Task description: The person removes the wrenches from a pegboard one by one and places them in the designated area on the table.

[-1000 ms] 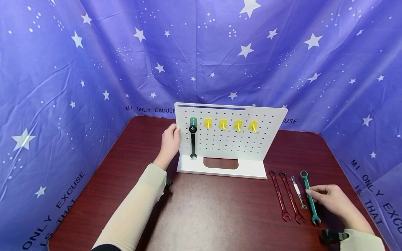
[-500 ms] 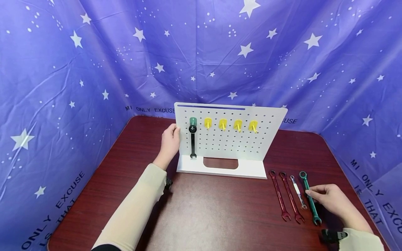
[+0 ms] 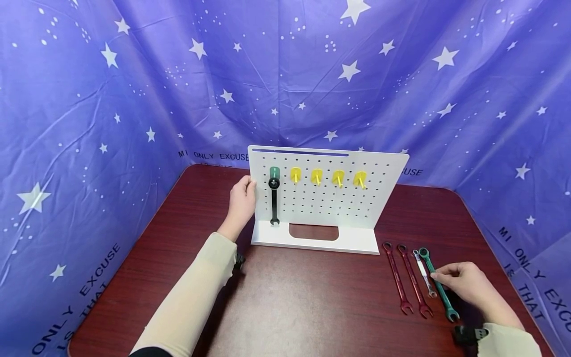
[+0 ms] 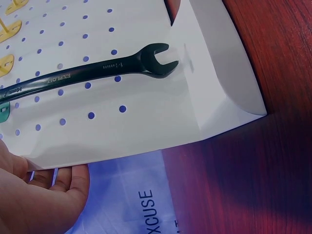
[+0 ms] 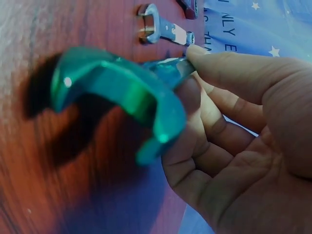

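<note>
My left hand [image 3: 242, 202] grips the left edge of a white pegboard [image 3: 330, 198], thumb in front and fingers behind, as the left wrist view shows. Near that hand a black combination wrench [image 4: 97, 69] hangs from a green hook [image 3: 274, 172] on the board. At the right of the table my right hand [image 3: 464, 285] pinches a green wrench [image 3: 439, 287] by its shaft between thumb and fingers. In the right wrist view the wrench's open end [image 5: 117, 87] looms close to the camera, with its shadow on the table.
Left of the green wrench lie a small silver wrench [image 3: 424, 272] and two red wrenches, the nearer one [image 3: 415, 282] and the farther one [image 3: 397, 277]. Several yellow hooks [image 3: 316, 177] line the pegboard. A starry blue curtain [image 3: 285, 74] surrounds the dark red table [image 3: 312, 307].
The ring end of the green wrench has swung left, close to the silver wrench, and my right hand has shifted slightly left with it. My left hand and the pegboard have stayed put.
</note>
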The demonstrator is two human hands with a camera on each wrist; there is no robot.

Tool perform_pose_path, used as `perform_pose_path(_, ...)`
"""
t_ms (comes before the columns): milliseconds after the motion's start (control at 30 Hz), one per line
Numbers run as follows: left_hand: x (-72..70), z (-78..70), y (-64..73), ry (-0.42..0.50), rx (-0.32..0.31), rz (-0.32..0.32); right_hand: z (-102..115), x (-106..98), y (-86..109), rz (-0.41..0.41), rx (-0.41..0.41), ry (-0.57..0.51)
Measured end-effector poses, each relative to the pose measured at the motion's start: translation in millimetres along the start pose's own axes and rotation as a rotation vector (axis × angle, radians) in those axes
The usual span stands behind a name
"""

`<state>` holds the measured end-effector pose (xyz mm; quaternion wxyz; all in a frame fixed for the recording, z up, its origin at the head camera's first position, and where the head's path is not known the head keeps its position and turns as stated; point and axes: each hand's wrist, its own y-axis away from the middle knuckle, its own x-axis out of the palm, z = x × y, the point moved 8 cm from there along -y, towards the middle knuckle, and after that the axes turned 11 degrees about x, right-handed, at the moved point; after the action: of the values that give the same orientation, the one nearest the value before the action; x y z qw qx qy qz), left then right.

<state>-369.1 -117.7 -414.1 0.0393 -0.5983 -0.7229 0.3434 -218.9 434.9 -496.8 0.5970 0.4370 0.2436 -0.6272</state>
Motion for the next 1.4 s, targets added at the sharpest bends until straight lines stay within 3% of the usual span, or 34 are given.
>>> perform_pose_path(767,-0.1,-2.0,-0.3,-0.011,-0.003,-0.007,-3.9,-8.5,0.4,-0.086,0.070,0.076)
perform_pose_path(1200,-0.7,-1.4,0.2,-0.006,-0.012,-0.004,11.3,-13.7,7.2,-0.229,0.000,-0.088)
perform_pose_path(1400,-0.4,-0.4,0.9,-0.008,-0.021,0.006,25.7,-9.5,7.6,-0.233,-0.044,-0.186)
